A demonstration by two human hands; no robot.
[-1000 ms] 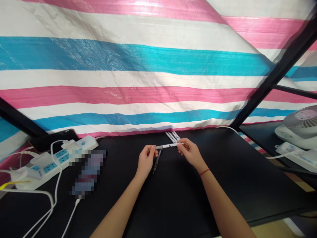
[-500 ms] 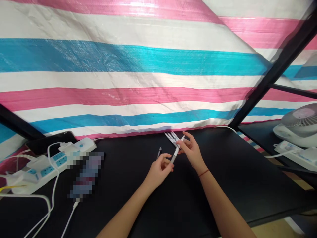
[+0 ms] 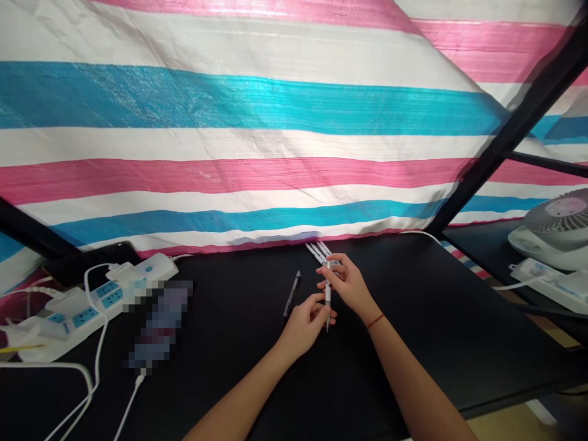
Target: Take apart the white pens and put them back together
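Observation:
A white pen (image 3: 327,293) stands nearly upright in the picture between both my hands, its grey tip pointing toward me. My left hand (image 3: 305,321) pinches it low, near the tip. Higher up, my right hand (image 3: 346,282) has its fingers closed around the upper part, which they partly cover. Left of the hands a dark pen (image 3: 292,295) lies on the black table (image 3: 229,355). Behind my right hand several white pens (image 3: 316,251) lie side by side, their near ends partly hidden by the fingers.
At left are a white power strip (image 3: 92,309) with plugs and cables, a dark phone (image 3: 92,263) and a blurred-out device (image 3: 160,324) on a white cable. A fan (image 3: 555,226) and another power strip (image 3: 551,285) sit at right. Striped sheeting (image 3: 275,147) hangs behind.
The pen in my hands has turned from slanted to nearly upright, tip toward me. My left hand has shifted slightly right and nearer, uncovering more of the dark pen.

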